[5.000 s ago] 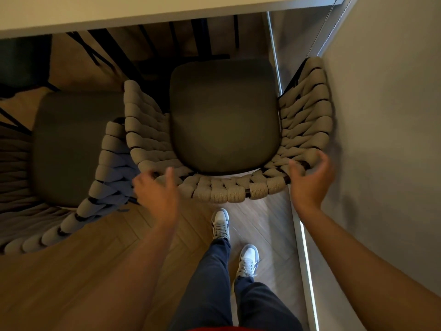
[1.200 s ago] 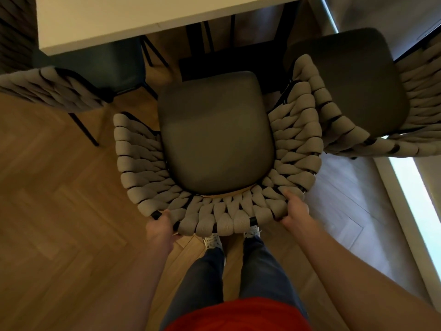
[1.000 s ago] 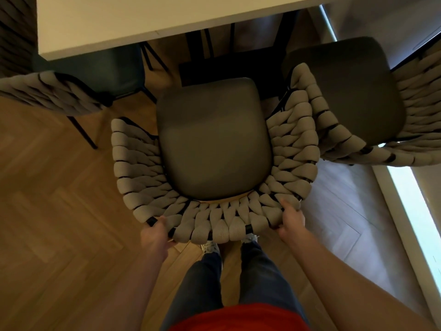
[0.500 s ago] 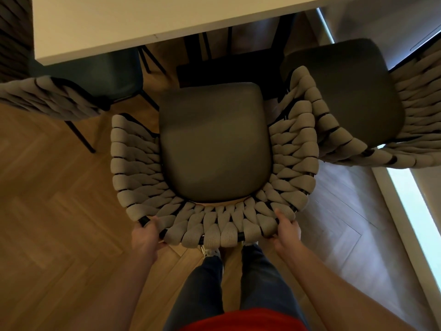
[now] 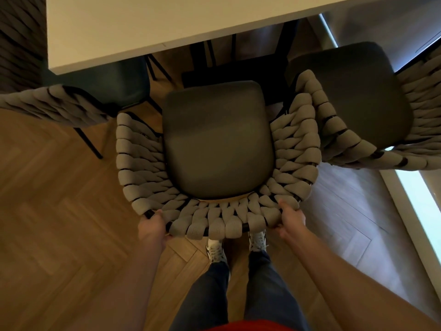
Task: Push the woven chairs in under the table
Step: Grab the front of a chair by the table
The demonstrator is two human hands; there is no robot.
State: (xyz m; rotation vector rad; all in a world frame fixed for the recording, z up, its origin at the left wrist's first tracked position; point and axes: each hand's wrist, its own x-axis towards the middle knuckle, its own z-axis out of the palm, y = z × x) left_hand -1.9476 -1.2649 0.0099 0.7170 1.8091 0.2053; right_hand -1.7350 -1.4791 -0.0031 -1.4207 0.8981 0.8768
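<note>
Directly below you, on the herringbone wood floor (image 5: 59, 223), stands the grey woven-rope armchair with a dark padded seat (image 5: 218, 142), its seat front just short of the white tabletop (image 5: 143, 22) edge and not yet under it. Your left hand (image 5: 152, 229) grips the back rim at the rear left corner, fingers curled under the black frame. Your right hand (image 5: 290, 219) grips the rear right corner, its fingers (image 5: 285, 206) wrapped over the rope weave. A second grey woven chair with a dark seat (image 5: 353, 96) sits just beside it on the right, its arm touching the first chair's right arm. A third woven chair (image 5: 55, 106) stands on the left, its seat partly under the tabletop. Your white sneakers (image 5: 216, 250) are planted just behind the chair back.
</note>
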